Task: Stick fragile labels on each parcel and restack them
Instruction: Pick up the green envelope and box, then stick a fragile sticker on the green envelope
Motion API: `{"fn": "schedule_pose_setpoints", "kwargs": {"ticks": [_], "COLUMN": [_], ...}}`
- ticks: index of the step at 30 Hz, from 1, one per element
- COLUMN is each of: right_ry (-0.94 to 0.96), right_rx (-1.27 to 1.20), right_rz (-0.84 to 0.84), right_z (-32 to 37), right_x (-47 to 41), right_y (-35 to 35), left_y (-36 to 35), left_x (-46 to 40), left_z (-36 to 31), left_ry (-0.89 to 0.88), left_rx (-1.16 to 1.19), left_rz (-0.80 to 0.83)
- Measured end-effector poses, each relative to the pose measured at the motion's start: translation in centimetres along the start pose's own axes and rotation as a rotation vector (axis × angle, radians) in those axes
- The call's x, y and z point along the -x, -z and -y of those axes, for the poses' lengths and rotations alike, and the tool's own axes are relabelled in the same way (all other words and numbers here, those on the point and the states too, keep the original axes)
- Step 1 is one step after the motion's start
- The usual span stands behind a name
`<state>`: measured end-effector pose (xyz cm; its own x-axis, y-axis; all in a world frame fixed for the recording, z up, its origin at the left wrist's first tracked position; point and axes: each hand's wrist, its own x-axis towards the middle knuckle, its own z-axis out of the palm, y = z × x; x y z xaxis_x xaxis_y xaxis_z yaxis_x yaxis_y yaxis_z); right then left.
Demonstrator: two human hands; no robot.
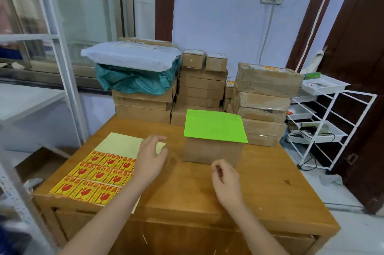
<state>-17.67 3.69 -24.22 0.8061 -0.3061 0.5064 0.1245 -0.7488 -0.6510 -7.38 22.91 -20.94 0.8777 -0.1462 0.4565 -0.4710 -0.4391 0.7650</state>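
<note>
Now a brown parcel (212,152) is seen standing on the wooden table (270,192), a little right of centre, with its top covered by a bright green sheet (215,127). On the near left of the table a label sheet (97,173) is laid flat; red-and-yellow fragile labels are shown on its near part, while the far part is bare pale backing.

The left hand (150,161) is held over the right edge of the label sheet, fingers loosely spread and half open, with nothing gripped. The right hand (225,180) is held just near of the parcel, fingers curled in toward the thumb; whether anything is pinched there cannot be told. Neither hand is seen touching the parcel.

Along the far edge, stacked boxes (200,88) are ranged against the wall, with a white bag (128,55) and a teal bag (135,81) piled on the left stack. A taped stack (264,99) is set at the far right. Beyond the table on the right, a white rack (332,121) is seen.
</note>
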Motion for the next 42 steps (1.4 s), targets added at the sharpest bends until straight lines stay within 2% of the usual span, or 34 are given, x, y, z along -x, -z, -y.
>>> {"fn": "schedule_pose_setpoints", "kwargs": {"ticks": [2, 5, 8, 10, 19, 25, 42], "right_ry": [0.105, 0.155, 0.157, 0.131, -0.065, -0.049, -0.057], "right_rx": [0.056, 0.058, 0.034, 0.022, 0.020, 0.104, -0.015], "right_rz": [0.174, 0.356, 0.491, 0.530, 0.454, 0.491, 0.465], "right_z": [1.4, 3.8, 5.9, 6.9, 7.4, 7.6, 7.9], "right_x": [-0.1, -0.8, -1.8, -2.7, -4.9, -4.7, -4.5], "right_y": [-1.1, -3.2, -5.9, -7.7, -13.9, -13.7, -12.6], "left_y": [2.6, 5.5, 6.5, 6.1, 5.0, 5.3, 5.2], "left_x": [-1.0, -1.8, -1.5, -1.0, -0.9, -0.9, -0.9], "left_z": [1.4, 4.6, 7.4, 8.5, 8.1, 8.2, 8.3], "left_ry": [0.004, 0.020, 0.062, 0.044, 0.056, 0.067, 0.096], "left_rx": [-0.222, -0.490, -0.545, -0.559, -0.576, -0.555, -0.475], "left_rz": [0.065, 0.226, 0.379, 0.405, 0.404, 0.416, 0.409]}}
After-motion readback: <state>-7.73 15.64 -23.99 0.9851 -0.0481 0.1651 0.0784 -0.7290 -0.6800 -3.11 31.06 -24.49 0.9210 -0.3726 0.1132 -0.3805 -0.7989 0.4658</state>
